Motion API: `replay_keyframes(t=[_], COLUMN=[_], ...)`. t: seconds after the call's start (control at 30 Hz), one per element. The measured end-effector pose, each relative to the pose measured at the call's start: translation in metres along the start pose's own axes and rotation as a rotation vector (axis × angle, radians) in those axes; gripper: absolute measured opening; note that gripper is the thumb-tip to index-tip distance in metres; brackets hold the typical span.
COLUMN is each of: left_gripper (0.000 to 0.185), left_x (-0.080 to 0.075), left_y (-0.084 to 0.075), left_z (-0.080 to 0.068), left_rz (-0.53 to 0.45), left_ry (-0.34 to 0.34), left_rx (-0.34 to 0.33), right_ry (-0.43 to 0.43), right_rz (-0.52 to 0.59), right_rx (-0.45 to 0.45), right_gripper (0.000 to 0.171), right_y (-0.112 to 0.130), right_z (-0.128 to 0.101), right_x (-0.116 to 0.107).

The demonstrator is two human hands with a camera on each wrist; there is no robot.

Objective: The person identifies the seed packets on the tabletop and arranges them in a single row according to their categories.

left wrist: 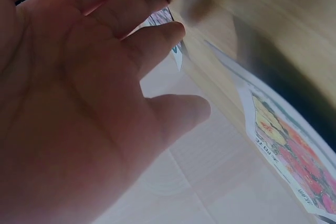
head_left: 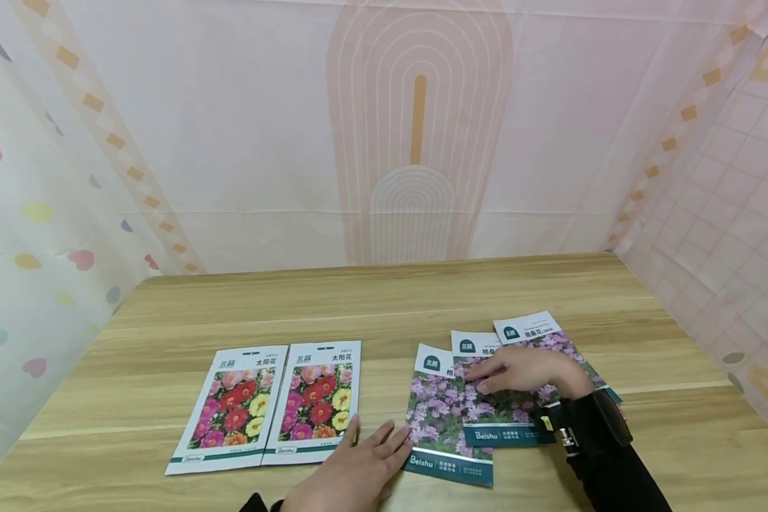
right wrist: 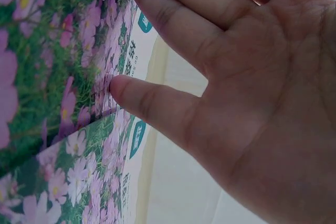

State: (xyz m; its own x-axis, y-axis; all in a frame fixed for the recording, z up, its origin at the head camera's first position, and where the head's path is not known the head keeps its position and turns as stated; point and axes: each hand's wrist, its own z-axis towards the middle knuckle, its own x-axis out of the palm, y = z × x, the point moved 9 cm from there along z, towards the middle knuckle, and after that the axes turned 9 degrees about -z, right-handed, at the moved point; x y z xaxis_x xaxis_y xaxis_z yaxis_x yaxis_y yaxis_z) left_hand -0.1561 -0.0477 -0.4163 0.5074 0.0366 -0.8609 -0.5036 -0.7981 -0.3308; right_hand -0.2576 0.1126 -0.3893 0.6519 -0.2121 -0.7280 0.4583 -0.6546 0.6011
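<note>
Three seed packets with purple flowers lie on the right, partly overlapping: a left one (head_left: 430, 427), a middle one (head_left: 502, 416) and a far right one (head_left: 553, 341). My right hand (head_left: 528, 370) rests on the middle packet, its fingertips touching the printed flowers; in the right wrist view the fingers (right wrist: 157, 98) are extended over purple blooms. My left hand (head_left: 358, 469) lies with spread fingers, fingertips at the left packet's lower left edge. Its thumb is by a packet with red and yellow flowers (head_left: 316, 405). The left wrist view shows the palm (left wrist: 79, 103) and extended fingers.
Another red and yellow flower packet (head_left: 233, 412) lies beside its match on the left, their edges meeting. All packets are on a wooden table (head_left: 384, 306). Patterned cloth (head_left: 262, 142) hangs behind the table and at both sides.
</note>
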Motion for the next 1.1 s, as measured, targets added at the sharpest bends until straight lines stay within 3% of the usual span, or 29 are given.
replay_keyframes(t=[0.53, 0.67, 0.87, 1.1], left_gripper=[0.058, 0.061, 0.061, 0.062], left_x=[-0.005, -0.008, -0.009, -0.008], left_y=[0.007, 0.010, 0.009, 0.011], left_z=[0.001, -0.001, -0.002, -0.001], left_rz=[0.051, 0.087, 0.087, 0.070], left_ry=[-0.011, -0.047, -0.075, -0.059], left_rx=[-0.072, -0.088, -0.085, -0.100], right_ry=[-0.045, -0.068, -0.092, -0.196], right_rz=[0.072, 0.080, 0.065, -0.019], right_rx=[0.024, 0.035, 0.048, 0.045], right_gripper=[0.034, 0.033, 0.033, 0.031], right_y=[-0.030, -0.034, -0.034, -0.022], right_z=[-0.023, -0.027, -0.027, -0.025], right_x=[-0.017, -0.021, -0.023, -0.031])
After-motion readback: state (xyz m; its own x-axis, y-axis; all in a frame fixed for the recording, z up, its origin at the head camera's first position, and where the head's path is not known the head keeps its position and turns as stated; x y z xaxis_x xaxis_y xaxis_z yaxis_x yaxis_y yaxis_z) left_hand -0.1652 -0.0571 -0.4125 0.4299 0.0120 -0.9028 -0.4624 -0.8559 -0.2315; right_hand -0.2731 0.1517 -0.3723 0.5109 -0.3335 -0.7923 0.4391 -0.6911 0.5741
